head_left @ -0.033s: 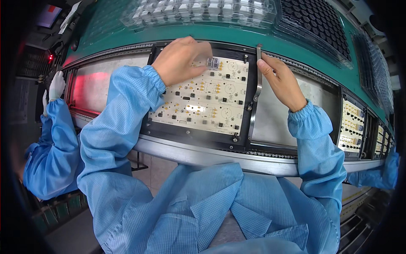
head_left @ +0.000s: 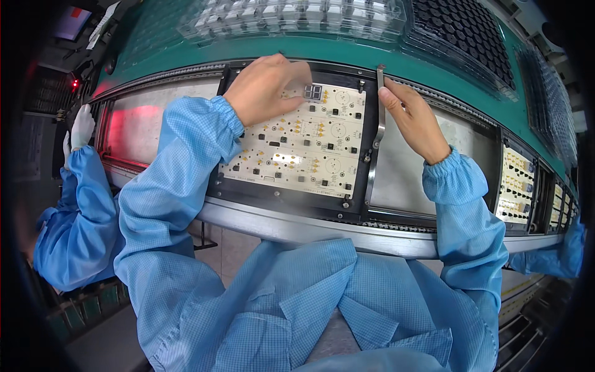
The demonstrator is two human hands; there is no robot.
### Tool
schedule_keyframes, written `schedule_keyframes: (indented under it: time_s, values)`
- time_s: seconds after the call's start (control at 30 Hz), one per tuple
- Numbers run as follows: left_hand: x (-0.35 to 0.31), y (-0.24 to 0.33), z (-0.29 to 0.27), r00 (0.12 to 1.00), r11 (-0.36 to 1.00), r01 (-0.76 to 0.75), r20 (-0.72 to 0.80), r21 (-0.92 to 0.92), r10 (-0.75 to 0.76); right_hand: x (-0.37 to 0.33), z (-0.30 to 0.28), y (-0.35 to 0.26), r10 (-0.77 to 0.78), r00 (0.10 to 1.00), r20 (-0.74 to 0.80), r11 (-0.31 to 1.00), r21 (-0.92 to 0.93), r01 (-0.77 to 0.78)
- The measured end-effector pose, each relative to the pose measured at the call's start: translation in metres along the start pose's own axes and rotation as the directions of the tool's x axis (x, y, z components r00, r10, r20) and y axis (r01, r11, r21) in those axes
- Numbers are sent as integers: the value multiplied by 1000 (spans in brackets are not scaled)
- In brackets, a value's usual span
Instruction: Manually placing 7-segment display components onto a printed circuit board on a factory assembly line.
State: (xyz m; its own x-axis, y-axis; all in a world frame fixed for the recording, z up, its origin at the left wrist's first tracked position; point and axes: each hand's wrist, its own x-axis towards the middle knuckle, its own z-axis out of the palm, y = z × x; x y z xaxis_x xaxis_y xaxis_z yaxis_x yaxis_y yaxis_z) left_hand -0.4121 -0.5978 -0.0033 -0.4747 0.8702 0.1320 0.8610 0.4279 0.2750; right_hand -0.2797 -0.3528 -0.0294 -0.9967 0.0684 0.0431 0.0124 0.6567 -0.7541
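Note:
My left hand [head_left: 263, 87] reaches over the upper left of a cream circuit board [head_left: 291, 167] seated in a black frame [head_left: 248, 188]. Its fingers are bent, thumb and forefinger curved toward a small two-digit display [head_left: 313, 92] on the board. What the fingertips hold, if anything, I cannot make out. The board carries small black parts and yellow pieces in three similar sections. My right hand [head_left: 412, 115] is closed on the upper part of a metal bar [head_left: 380, 111] along the frame's right side, thumb against it and the other fingers partly hidden.
The frame sits on a conveyor with a front metal rail [head_left: 297, 226]. More framed boards [head_left: 515, 186] stand farther right. Clear plastic trays [head_left: 291, 22] and a tray of black round parts [head_left: 462, 40] lie behind. At left is a co-worker's gloved hand [head_left: 83, 126].
The board and its frame have shifted very slightly to the right. Both my hands keep nearly the same places and grips.

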Motion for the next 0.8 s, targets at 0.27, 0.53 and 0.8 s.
schedule_keyframes:
  time_s: [0.27, 0.53, 0.8]
  values:
    - [0, 3, 7, 998, 999, -38, -41, 4, 38, -1, 4, 14, 26, 998, -60, 999, -32, -28]
    - [13, 17, -11, 995, 996, 64, 83, -66, -58, -4, 3, 14, 29, 997, -77, 998, -54, -34]
    - [76, 18, -25, 794, 929, 354, 561, -110, -236, -4, 0, 3, 61, 995, -84, 996, -59, -66]
